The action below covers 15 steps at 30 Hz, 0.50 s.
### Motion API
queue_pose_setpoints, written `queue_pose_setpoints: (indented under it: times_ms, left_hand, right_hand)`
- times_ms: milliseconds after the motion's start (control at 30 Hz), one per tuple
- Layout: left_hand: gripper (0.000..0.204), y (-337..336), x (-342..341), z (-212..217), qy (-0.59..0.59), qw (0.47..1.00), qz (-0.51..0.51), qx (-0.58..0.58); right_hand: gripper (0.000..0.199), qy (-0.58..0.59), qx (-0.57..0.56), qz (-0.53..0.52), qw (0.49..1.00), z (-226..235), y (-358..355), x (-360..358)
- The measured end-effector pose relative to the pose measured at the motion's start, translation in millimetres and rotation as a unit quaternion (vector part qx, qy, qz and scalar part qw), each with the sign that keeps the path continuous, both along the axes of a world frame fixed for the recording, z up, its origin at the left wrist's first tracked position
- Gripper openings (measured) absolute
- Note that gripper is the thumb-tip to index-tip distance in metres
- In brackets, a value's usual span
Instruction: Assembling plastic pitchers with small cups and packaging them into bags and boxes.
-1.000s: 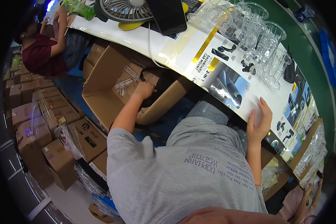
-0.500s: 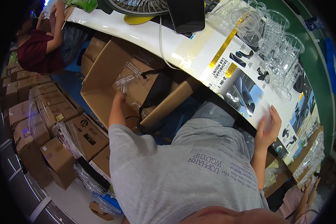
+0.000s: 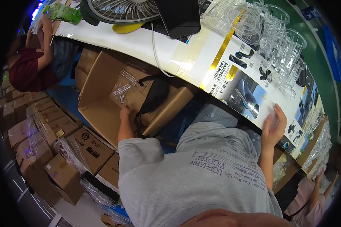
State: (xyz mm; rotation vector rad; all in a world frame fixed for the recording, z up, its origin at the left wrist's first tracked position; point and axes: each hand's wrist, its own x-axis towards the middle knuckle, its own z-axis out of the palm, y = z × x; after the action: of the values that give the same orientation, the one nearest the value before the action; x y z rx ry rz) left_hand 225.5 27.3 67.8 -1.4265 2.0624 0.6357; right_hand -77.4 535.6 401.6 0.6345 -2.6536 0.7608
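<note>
My left hand (image 3: 125, 113) reaches down into an open cardboard box (image 3: 98, 90) beside the table. Its fingers are curled; a clear glint shows at their tips, but what they hold is too small to make out. Just beyond them, several clear plastic tube-like pieces (image 3: 122, 90) lie on the box's bottom, with a black strap or cloth (image 3: 155, 94) next to them. My right hand (image 3: 275, 126) rests at the table's near edge on a printed white sheet (image 3: 225, 81), thumb and fingers apart, holding nothing.
Clear plastic cup-shaped parts (image 3: 280, 41) crowd the table's far right. A fan (image 3: 121, 9), a dark phone-like slab (image 3: 179, 17), a white cable (image 3: 154, 49) and a green bottle (image 3: 66, 14) are also on it. Cartons (image 3: 66, 178) are stacked at left. Other people work at both sides.
My left hand has drawn back slightly toward me, away from the clear tube pieces, inside the box. My right hand stays on the sheet. The view has shifted a little.
</note>
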Motion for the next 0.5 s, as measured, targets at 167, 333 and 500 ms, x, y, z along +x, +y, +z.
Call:
queue_pose_setpoints:
  times_ms: [167,333,500]
  left_hand:
    - [0.041,-24.9,-56.1,68.2,0.033,0.989,0.029,-0.141]
    - [0.042,-47.8,-67.1,41.0,0.388,0.757,0.522,0.067]
    - [0.068,-40.1,-67.9,6.2,0.453,0.666,0.585,0.096]
  right_hand:
    - [0.027,-0.004,-0.001,0.009,1.0,2.1,1.3,-1.4]
    - [0.027,-0.004,-0.006,-0.002,1.0,4.1,-0.6,-1.5]
    - [0.027,-0.001,0.0,-0.005,1.0,2.5,-1.7,-1.6]
